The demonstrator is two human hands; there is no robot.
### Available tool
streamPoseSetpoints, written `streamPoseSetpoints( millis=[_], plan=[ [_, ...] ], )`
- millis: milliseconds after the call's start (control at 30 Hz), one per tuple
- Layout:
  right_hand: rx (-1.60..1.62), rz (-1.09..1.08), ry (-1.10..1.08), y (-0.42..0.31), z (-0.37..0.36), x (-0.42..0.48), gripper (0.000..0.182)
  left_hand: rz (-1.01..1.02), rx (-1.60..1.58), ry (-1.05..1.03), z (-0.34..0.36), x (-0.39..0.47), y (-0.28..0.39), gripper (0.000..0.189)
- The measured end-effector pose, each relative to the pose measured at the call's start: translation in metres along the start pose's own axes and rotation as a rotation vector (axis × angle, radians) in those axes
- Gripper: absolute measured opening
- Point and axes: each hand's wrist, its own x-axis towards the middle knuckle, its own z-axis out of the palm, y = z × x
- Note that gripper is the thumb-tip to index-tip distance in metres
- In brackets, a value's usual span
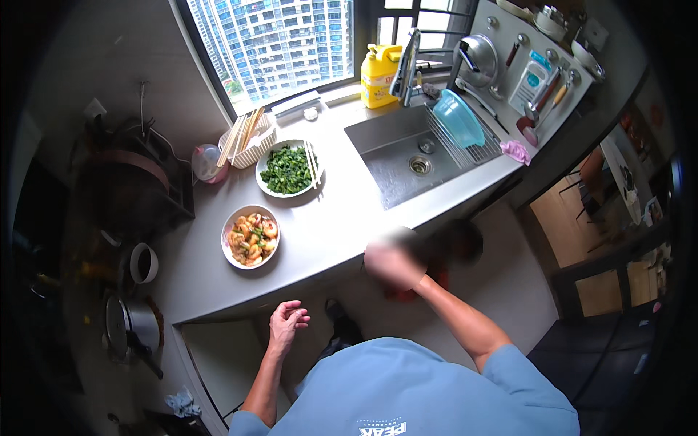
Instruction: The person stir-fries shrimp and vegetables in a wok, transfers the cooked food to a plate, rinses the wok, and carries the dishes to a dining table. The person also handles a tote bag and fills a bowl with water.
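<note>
My left hand (287, 325) hangs just off the counter's front edge, its fingers loosely curled and parted, with nothing in it. Farther right, my right hand (395, 266) is at the counter's edge below the sink; it is blurred, so whether it holds anything cannot be told. On the counter (322, 234) stands a white bowl of cooked shrimp (252, 237), the dish nearest my left hand. Behind it is a white plate of chopped cooked greens (286, 170), with a pair of chopsticks (312, 164) resting across its right side.
A steel sink (401, 163) holds a rack with a blue plastic basin (459, 120). Behind stand a yellow detergent jug (380, 76) and a faucet (406, 71). A chopstick basket (253, 143) is at the back left. A pressure cooker (133, 327) and a small white bowl (144, 263) are at left.
</note>
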Motion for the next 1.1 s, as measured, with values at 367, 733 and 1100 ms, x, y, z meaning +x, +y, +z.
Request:
streamPoseSetpoints(
  millis=[367, 733, 1100],
  plan=[
    [-0.496, -0.006, 0.345, -0.056, 0.021, 0.262, 0.036, -0.034, -0.148, 0.189, -0.079, 0.053, 0.019, 0.022],
    [-0.399, 0.225, 0.447, -0.021, 0.001, 0.282, 0.034, -0.021, -0.375, 0.325, -0.114, 0.06, 0.032, 0.04],
    [0.304, 0.554, 0.171, -0.021, -0.001, 0.282, 0.015, -0.084, -0.364, 0.229, -0.108, 0.093, 0.081, 0.037]
  ],
)
